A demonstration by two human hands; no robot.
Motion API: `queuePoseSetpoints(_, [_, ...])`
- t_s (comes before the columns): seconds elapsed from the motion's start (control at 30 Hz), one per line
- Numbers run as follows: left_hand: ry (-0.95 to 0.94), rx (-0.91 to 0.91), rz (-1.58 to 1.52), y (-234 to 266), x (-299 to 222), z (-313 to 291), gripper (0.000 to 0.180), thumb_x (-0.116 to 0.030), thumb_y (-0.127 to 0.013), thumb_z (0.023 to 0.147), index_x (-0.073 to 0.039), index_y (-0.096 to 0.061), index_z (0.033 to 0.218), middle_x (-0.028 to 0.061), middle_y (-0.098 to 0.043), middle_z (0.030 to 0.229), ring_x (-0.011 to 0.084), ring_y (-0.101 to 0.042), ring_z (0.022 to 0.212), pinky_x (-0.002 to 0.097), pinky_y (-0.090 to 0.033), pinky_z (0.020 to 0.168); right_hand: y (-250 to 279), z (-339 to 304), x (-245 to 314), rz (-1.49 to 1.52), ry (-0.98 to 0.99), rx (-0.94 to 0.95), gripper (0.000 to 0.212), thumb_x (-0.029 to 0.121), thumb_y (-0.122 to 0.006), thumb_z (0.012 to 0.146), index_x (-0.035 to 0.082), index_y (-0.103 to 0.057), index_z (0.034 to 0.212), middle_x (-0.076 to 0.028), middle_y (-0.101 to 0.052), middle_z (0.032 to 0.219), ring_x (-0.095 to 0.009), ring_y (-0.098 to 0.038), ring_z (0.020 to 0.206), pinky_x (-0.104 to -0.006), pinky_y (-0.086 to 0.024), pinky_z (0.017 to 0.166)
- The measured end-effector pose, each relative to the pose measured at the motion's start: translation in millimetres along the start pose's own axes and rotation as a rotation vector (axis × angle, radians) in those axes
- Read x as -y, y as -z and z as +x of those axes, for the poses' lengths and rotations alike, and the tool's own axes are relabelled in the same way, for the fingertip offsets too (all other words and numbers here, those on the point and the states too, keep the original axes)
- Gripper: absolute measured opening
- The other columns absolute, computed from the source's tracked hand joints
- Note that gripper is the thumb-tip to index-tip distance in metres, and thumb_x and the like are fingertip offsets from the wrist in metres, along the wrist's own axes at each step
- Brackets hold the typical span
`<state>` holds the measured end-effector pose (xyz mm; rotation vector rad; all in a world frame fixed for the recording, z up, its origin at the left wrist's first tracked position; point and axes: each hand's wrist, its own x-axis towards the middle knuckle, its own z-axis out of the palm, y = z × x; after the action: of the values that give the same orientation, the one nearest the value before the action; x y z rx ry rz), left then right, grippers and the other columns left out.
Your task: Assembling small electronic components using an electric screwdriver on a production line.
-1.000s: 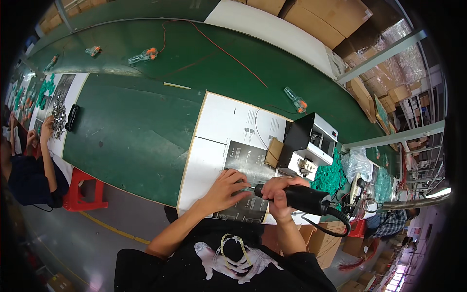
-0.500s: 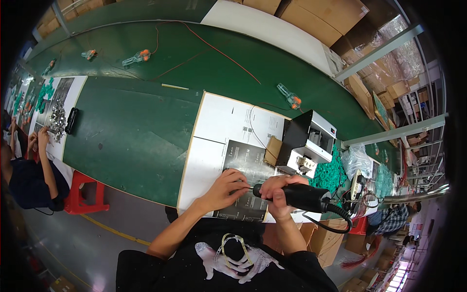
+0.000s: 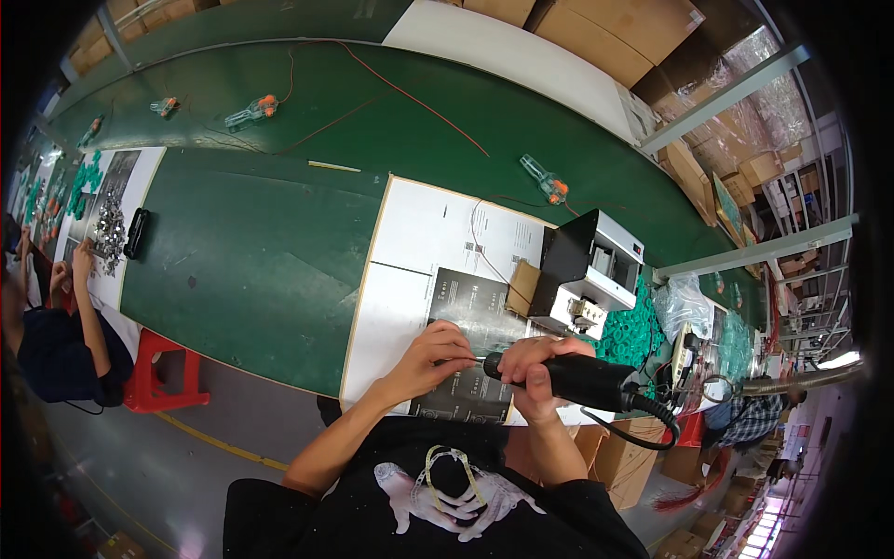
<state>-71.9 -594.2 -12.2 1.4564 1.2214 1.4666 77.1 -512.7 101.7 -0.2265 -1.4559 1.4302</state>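
My right hand [image 3: 537, 377] is wrapped round a black electric screwdriver [image 3: 591, 380], which lies almost level with its bit pointing left. At the tip of that bit, the fingers of my left hand [image 3: 430, 361] are pinched together; whatever is between them is too small and hidden to name. Both hands are above a black printed sheet [image 3: 466, 296] on the white board [image 3: 391, 293]. Just beyond my right hand stands a black-and-white boxy machine [image 3: 591, 275] with a metal front part.
Many green plastic rings [image 3: 629, 326] are piled right of the machine, near a clear plastic bag [image 3: 683, 303]. Clear parts with orange ends, such as this one [image 3: 545, 179], rest on the green belt [image 3: 400, 116]. A co-worker [image 3: 65, 345] sits at far left, beside a red stool [image 3: 166, 373].
The clear-and-orange parts and their red wire have shifted slightly left along the green belt. My hands and the screwdriver have hardly moved.
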Motion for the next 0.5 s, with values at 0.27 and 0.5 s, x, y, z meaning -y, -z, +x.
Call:
queuePoseSetpoints(0.27, [-0.015, 0.016, -0.018, -1.7, 2.3, 1.9, 0.011, -0.006, -0.078, 0.082, -0.005, -0.077, 0.093, 0.0038, -0.071, 0.096, 0.0247, -0.058, 0.106, 0.0352, -0.047, 0.094, 2.1, -2.6, 0.1, 0.027, -0.011, -0.052, 0.040, 0.010, -0.069, 0.096, 0.010, -0.037, 0.120, -0.009, -0.058, 0.068, -0.022, -0.058, 0.056, -0.0384, -0.052, 0.056])
queuePoseSetpoints(0.5, [-0.032, 0.062, -0.113, 0.0, 19.5, -5.4, 0.027, -0.008, -0.082, 0.077, -0.005, -0.077, 0.103, 0.0061, -0.071, 0.105, 0.0258, -0.059, 0.110, 0.0358, -0.048, 0.095, -1.1, -0.2, 1.1, 0.130, -0.055, -0.097, 0.042, 0.009, -0.069, 0.095, 0.009, -0.036, 0.121, -0.010, -0.057, 0.069, -0.022, -0.058, 0.058, -0.0382, -0.052, 0.059])
